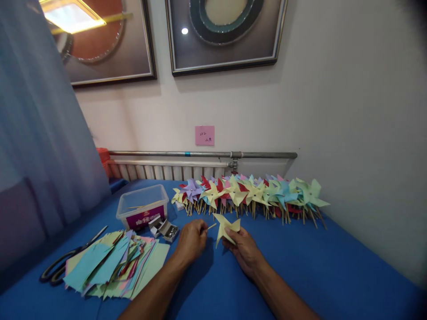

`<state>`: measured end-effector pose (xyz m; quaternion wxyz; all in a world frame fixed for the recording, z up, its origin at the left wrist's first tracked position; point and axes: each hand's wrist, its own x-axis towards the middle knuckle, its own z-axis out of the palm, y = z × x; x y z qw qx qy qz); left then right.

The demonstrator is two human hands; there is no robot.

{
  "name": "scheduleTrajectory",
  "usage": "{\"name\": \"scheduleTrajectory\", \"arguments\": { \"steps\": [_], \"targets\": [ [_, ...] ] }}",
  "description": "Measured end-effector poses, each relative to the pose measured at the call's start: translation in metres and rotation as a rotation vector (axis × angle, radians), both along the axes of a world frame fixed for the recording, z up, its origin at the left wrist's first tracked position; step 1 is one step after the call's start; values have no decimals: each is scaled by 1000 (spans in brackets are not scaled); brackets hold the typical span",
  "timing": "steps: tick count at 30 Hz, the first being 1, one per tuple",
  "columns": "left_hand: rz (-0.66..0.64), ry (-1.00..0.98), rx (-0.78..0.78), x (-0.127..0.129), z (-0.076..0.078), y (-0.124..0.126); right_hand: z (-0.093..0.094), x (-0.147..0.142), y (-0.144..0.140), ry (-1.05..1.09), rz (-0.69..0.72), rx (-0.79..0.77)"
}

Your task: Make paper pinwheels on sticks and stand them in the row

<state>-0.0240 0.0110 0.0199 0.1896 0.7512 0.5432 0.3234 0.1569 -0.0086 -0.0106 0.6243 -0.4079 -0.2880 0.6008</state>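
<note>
A pale yellow paper pinwheel (224,229) is pinched in my right hand (245,250), thumb on its front, above the blue tabletop. My left hand (192,240) is closed round a thin wooden stick (211,226), whose tip points toward the pinwheel's left side. Whether stick and paper touch, I cannot tell. Left of my left hand is a small open box of metal pins (171,232). Cut paper sheets (110,262) in several colours lie in a pile by my left forearm.
Finished pinwheels (247,193) in many colours stand in a long row at the back. A clear plastic tub (143,200) holds a few sticks. Black-handled scissors (71,258) lie left of the paper. Behind runs a metal pipe (167,154); a curtain (43,120) hangs at left.
</note>
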Motion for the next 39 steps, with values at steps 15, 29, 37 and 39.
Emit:
{"name": "scheduleTrajectory", "arguments": {
  "steps": [15, 29, 37, 39],
  "targets": [
    [-34, -218, -189, 11, -8, -1, -4, -6, -1, -71, 9, 54],
    [-37, -266, -293, 18, -14, -3, -13, -10, 3, -116, -16, 82],
    [-33, -278, -304, 18, -11, -5, -17, -13, 7, -150, -53, 79],
    [-31, -279, -291, 17, -10, -5, -16, -13, 6, -153, -45, 75]
  ]
}}
